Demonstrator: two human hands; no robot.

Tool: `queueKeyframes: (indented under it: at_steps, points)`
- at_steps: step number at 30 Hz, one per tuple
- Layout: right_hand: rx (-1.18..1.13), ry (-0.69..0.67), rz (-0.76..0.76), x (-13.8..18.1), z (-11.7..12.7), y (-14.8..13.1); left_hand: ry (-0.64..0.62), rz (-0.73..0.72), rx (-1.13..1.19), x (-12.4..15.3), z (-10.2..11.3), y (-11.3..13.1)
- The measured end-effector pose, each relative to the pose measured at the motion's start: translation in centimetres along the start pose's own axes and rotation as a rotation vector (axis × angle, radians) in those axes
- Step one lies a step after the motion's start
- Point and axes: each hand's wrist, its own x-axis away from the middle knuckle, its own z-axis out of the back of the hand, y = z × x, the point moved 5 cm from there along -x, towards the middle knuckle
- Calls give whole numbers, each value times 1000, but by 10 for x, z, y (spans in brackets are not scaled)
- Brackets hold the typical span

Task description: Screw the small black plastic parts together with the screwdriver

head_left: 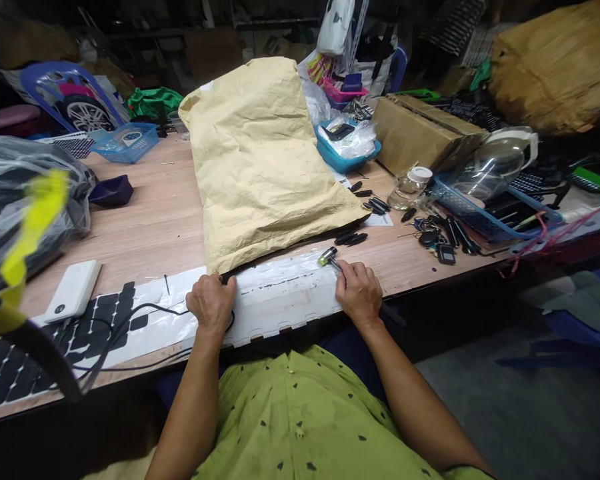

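Observation:
A long white plastic-wrapped strip (280, 297) lies along the near edge of the wooden table (150, 220). My left hand (211, 303) rests closed on the strip's left part, fingers curled over its far edge. My right hand (359, 291) is closed around a small tool with a yellow-green and black head (327, 257), whose tip sits on the strip's right end. A big crumpled tan paper bag (260, 160) stands just behind the strip.
A white power bank (73, 291), black cables and black keyboard-like sheets (10, 373) lie at the left. Small black parts (370, 200), a glass jar (410, 187), blue baskets (125, 141) and a cardboard box (425, 130) crowd the right and back.

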Motion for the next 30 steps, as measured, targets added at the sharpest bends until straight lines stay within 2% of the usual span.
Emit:
queueKeyframes:
  at_steps: [5, 10, 13, 20, 30]
  points:
    - [-12, -9, -19, 0, -1, -1, 68, -120, 113, 17, 2, -1]
    - [-25, -38, -36, 0, -2, -1, -48, -483, 312, 44, -21, 26]
    - [-14, -41, -34, 0, -2, 0, -82, -645, 410, 48, -38, 44]
    - [-1, -67, -34, 0, -3, 0, -64, -721, 487, 37, -51, 55]
    - [-62, -59, -65, -1, -1, 4, -100, -699, 481, 35, -54, 56]
